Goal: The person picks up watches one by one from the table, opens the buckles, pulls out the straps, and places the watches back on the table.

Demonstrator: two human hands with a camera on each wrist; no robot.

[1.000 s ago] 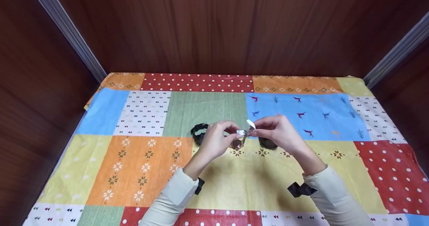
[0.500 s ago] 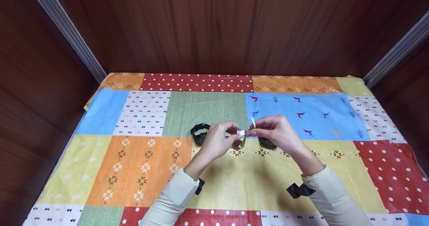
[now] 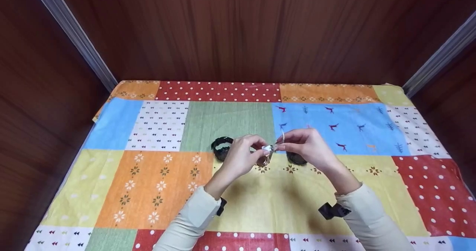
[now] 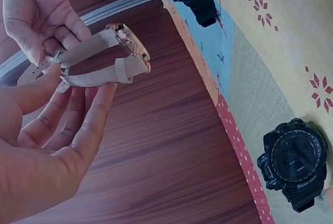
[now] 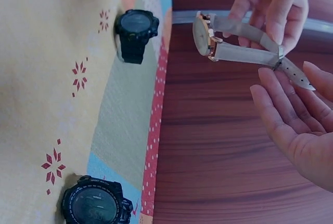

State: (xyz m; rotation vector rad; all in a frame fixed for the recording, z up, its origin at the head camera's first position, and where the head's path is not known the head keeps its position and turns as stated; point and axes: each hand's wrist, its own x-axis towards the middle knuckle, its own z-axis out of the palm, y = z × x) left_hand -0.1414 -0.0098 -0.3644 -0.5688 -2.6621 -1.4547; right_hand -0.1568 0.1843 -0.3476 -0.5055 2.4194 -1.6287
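Between my hands hangs a wristwatch [image 5: 204, 34] with a rose-gold case and a pale strap, held up above the table. The strap [image 4: 96, 47] is looped round, its end run through the metal buckle [image 5: 280, 55]. My left hand [image 3: 241, 156] pinches the strap near the buckle between thumb and fingers. With thumb and fingertips, my right hand [image 3: 305, 145] holds the strap's holed free end [image 5: 299, 76], which sticks up past the fingers in the head view. The case hangs below the fingers, partly hidden there by my left hand.
A black sports watch [image 4: 296, 156] rests on the cloth behind my left hand. Another black watch [image 5: 93, 203] lies behind my right hand. The patchwork tablecloth [image 3: 156, 191] covers the table, with dark wood-look panels [image 3: 238, 31] at the back and sides.
The strap's free end at my right fingertips has turned from broad side to thin edge. Both hands stay almost in place, and the black watches have not moved.
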